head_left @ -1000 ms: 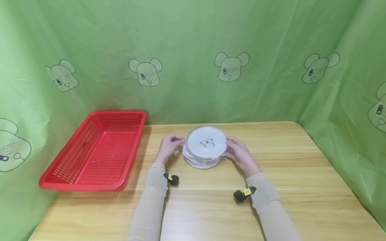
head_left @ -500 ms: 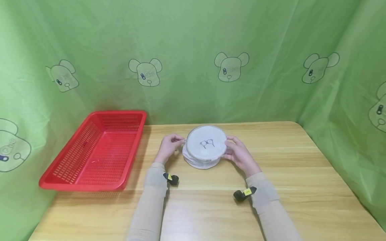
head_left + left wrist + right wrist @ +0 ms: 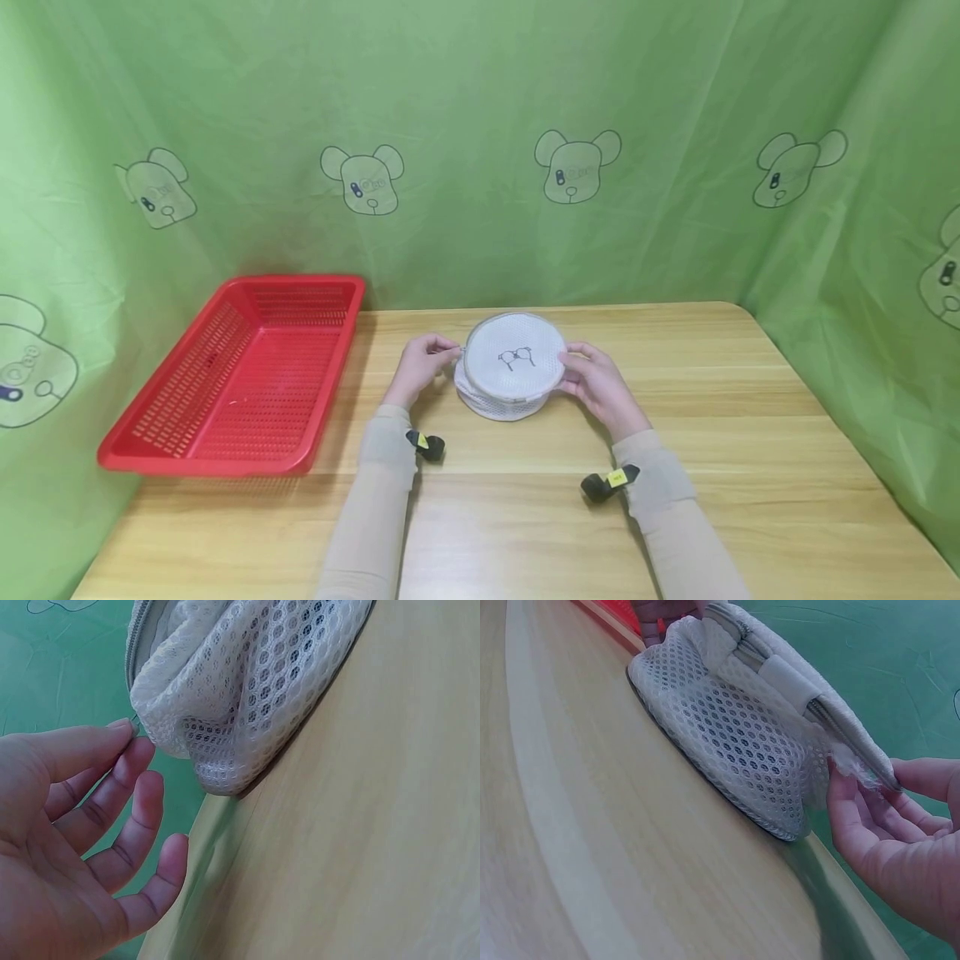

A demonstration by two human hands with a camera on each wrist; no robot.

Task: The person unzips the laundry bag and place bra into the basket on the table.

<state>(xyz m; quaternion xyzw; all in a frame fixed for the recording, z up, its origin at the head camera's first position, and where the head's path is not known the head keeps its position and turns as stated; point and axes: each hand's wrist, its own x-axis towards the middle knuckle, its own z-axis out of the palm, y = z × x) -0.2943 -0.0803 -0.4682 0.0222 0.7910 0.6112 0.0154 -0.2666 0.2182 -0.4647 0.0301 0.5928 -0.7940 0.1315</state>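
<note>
Two-handed zipping's being done imo: zip pull pinched by left grip, mesh bag rim by right grip, steady tug probably needed.

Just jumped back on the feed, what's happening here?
A person is working on a white mesh bag that stands on the wooden table. The left hand pinches what looks like its zipper pull, while the right hand holds the opposite edge of its round top. The red basket sits off to the left, untouched.
</note>
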